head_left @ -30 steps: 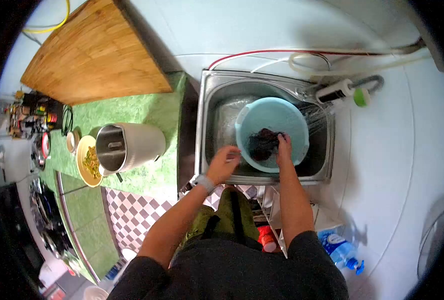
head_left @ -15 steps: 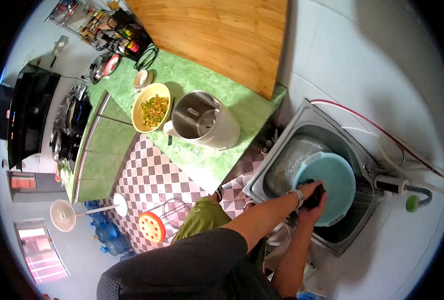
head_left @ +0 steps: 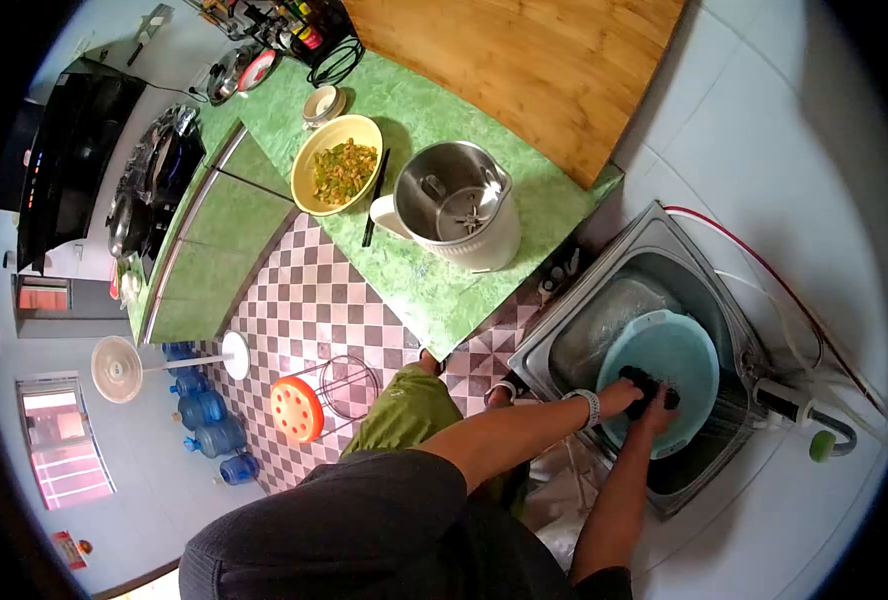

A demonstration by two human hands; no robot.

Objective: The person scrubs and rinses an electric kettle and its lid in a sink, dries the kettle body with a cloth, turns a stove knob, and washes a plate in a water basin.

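A light blue plastic basin [head_left: 699, 355] sits inside the stainless steel sink [head_left: 589, 295]. Over the basin's near side, both hands hold a bunched-up black cloth [head_left: 640, 381]; its exact kind I cannot make out. My left hand [head_left: 619, 398], with a light band at the wrist, is closed on one end of it. My right hand [head_left: 654, 414] grips the other end, fingers curled round it and partly hidden. Water sprays beside the basin under the faucet [head_left: 782, 400].
On the green counter [head_left: 404, 300] stand a white-handled blender jug [head_left: 469, 240], a yellow bowl of food [head_left: 309, 170], black chopsticks [head_left: 376, 200] and a wooden board [head_left: 524, 70]. An orange stool [head_left: 297, 409] and several blue water jugs [head_left: 217, 437] are on the floor. A red hose [head_left: 754, 260] runs along the wall.
The view has shifted, so the counter and sink sit differently in frame. Both hands stay on the black cloth over the basin, its bunched shape altered and the hands slightly turned.
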